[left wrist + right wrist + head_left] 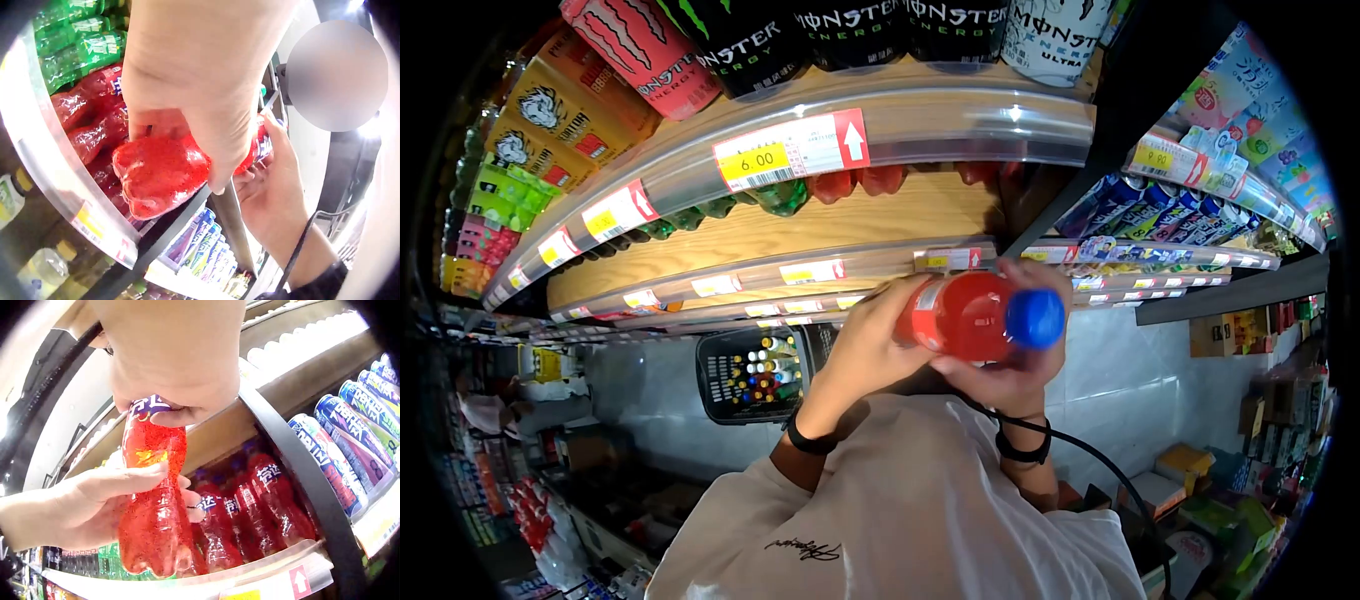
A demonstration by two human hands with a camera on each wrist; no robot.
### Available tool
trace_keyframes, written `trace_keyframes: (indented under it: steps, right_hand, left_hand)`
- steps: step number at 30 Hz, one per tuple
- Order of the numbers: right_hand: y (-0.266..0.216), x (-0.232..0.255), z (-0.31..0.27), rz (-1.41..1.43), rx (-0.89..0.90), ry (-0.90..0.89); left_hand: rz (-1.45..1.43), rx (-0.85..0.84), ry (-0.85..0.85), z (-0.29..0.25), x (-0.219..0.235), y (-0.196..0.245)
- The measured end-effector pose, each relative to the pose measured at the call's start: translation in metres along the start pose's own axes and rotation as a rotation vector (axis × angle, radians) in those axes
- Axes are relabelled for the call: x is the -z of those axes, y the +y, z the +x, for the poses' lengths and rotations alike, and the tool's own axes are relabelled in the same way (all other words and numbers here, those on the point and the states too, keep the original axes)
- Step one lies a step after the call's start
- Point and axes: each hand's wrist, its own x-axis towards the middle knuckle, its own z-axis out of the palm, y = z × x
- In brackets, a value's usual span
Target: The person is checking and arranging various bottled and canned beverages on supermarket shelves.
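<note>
Both hands hold one red drink bottle (pixel 972 316) in front of the chest, its blue cap (pixel 1036 318) facing right in the head view. The left hand (pixel 875 340) grips the lower body, and the right hand (pixel 1025 375) curls round the end near the cap. In the left wrist view the lobed base of the bottle (pixel 159 175) shows below the left hand (pixel 187 81). The right wrist view has the right hand (pixel 175 356) round the label near the top, while the left hand (pixel 94 497) wraps the middle of the bottle (pixel 156 519).
Similar red bottles (pixel 275 500) lie in a shelf bay beside green bottles (pixel 81 47). Energy drink cans (pixel 850 30) line the upper shelf, above its price rail (pixel 960 135). On the floor stands a black basket (pixel 712 375) holding several small bottles. A black cable (pixel 1100 455) runs from the right wrist.
</note>
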Motion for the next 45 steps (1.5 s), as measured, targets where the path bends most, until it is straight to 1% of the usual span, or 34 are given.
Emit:
trace_keyframes:
  steps: [1,2,3,4,5,6,8,10,12,15,19,21,25,27,29,32,34,36,39,43,45]
  right_hand:
    - [0.003,0.001,-0.005,0.115,-0.132,0.0]
    - [0.005,0.002,-0.001,0.159,-0.067,-0.005]
    - [0.001,-0.002,0.0,0.287,-0.228,0.087]
    - [-0.001,-0.007,0.002,0.415,-0.381,0.179]
    - [0.005,-0.003,0.003,0.313,-0.386,0.117]
    - [0.006,-0.002,0.004,0.313,-0.386,0.117]
    - [0.006,0.0,0.003,0.368,-0.513,0.128]
    - [0.006,0.0,0.002,0.361,-0.493,0.118]
    - [0.01,-0.001,0.002,0.385,-0.542,0.096]
    - [0.009,-0.002,0.004,0.438,-0.566,0.078]
    - [0.015,-0.004,0.002,0.48,-0.552,0.065]
    - [0.02,-0.007,0.001,0.523,-0.475,-0.003]
    - [0.013,-0.012,-0.001,0.517,-0.495,-0.067]
    - [0.014,-0.014,-0.004,0.5,-0.526,-0.111]
    - [0.013,-0.013,-0.004,0.505,-0.526,-0.117]
    - [0.01,-0.013,-0.003,0.514,-0.541,-0.122]
    - [0.009,-0.013,-0.004,0.515,-0.555,-0.12]
    - [0.01,-0.015,-0.005,0.498,-0.499,-0.116]
    - [0.013,-0.014,-0.008,0.473,-0.487,-0.124]
    - [0.011,-0.015,-0.008,0.479,-0.512,-0.124]
    - [0.012,-0.016,-0.01,0.457,-0.527,-0.09]
  left_hand:
    - [-0.094,0.088,-0.062,-0.006,0.0,0.003]
    - [-0.186,0.17,-0.117,-0.008,0.0,0.005]
    - [-0.222,0.173,-0.171,-0.012,-0.002,0.006]
    - [-0.313,0.227,-0.193,-0.014,-0.003,0.005]
    - [-0.35,0.292,-0.267,-0.016,0.001,0.008]
    - [-0.385,0.35,-0.343,-0.013,0.006,0.011]
    - [-0.398,0.379,-0.351,-0.014,0.006,0.014]
    - [-0.407,0.4,-0.367,-0.013,0.006,0.014]
    - [-0.431,0.408,-0.356,-0.013,0.005,0.013]
    - [-0.473,0.427,-0.372,-0.015,0.005,0.013]
    - [-0.52,0.452,-0.379,-0.019,0.006,0.013]
    - [-0.536,0.449,-0.381,-0.019,0.007,0.013]
    - [-0.585,0.425,-0.387,-0.022,0.007,0.013]
    - [-0.557,0.414,-0.399,-0.022,0.008,0.013]
    - [-0.53,0.403,-0.409,-0.023,0.008,0.013]
    - [-0.576,0.404,-0.412,-0.024,0.005,0.01]
    - [-0.584,0.353,-0.401,-0.026,0.002,0.009]
    - [-0.577,0.353,-0.407,-0.028,0.001,0.008]
    - [-0.569,0.363,-0.415,-0.029,0.001,0.008]
    - [-0.552,0.36,-0.434,-0.032,-0.001,0.004]
    - [-0.552,0.365,-0.431,-0.032,-0.001,0.004]
